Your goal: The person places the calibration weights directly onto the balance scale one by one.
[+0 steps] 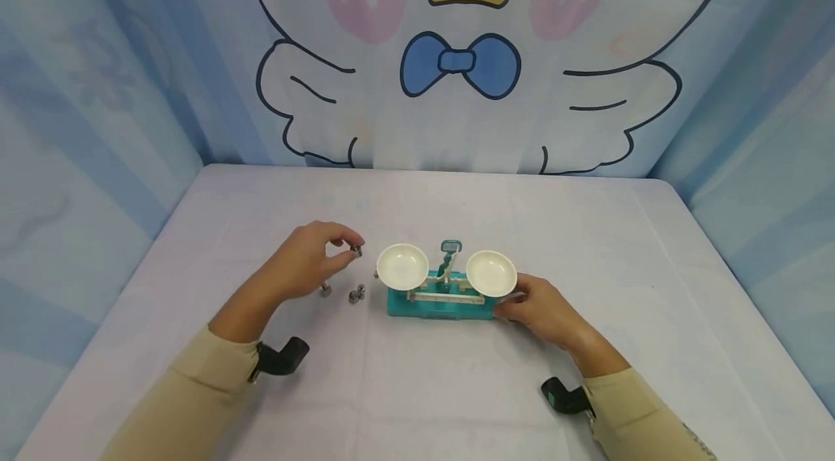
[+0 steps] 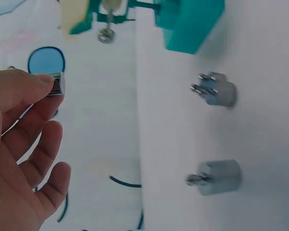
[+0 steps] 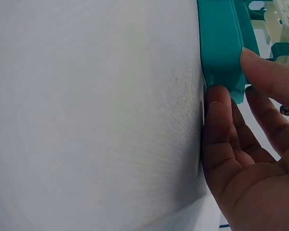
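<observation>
Head view: two white pans (image 1: pixel 402 267), bottoms exposed, top a teal balance (image 1: pixel 440 307). Left hand (image 1: pixel 312 258) pinches a metal weight (image 1: pixel 355 251); right hand (image 1: pixel 543 312) grips the balance's end.

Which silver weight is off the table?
The small weight pinched by the left hand; the other visible weights stand upright on the white tabletop.

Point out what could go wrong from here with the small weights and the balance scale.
The left hand pinches a small, shiny silver metal weight above the white cloth-covered table, so it might slip and drop.

Silver cylindrical metal weights stand close below that hand; a low sweep could knock them over.

The right hand grips the end of the teal plastic balance scale near a round white pan; a nudge might unsettle it.
</observation>
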Tool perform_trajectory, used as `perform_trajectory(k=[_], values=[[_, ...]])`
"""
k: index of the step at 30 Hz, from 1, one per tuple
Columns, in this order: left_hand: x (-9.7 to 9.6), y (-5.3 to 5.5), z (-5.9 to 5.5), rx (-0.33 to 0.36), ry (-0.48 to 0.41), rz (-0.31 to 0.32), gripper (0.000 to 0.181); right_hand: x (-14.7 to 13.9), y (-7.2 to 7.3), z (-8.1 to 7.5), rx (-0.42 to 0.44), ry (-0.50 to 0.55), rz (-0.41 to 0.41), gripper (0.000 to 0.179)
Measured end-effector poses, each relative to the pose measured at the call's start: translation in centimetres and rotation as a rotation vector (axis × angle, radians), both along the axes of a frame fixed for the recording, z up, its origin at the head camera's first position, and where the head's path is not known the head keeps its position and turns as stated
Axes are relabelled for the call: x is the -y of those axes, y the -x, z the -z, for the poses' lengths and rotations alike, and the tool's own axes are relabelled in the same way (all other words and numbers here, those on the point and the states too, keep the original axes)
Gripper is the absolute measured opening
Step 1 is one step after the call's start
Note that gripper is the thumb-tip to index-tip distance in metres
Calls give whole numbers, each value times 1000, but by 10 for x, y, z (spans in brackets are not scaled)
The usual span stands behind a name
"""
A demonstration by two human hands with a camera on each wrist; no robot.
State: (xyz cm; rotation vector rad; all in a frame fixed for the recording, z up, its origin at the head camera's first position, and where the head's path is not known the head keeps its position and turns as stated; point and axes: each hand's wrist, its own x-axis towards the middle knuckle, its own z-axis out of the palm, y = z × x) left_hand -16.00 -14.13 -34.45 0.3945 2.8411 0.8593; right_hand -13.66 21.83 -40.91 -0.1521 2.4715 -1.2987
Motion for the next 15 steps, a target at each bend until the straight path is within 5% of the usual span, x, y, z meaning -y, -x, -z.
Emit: perform_trajectory(k=[8, 15], values=[[-19, -3, -18, -54, -16, 61, 24, 0, 1, -2, 14, 2, -8, 57], [-37, -3, -19, -57, -16, 98, 24, 0, 1, -1, 13, 4, -4, 58]])
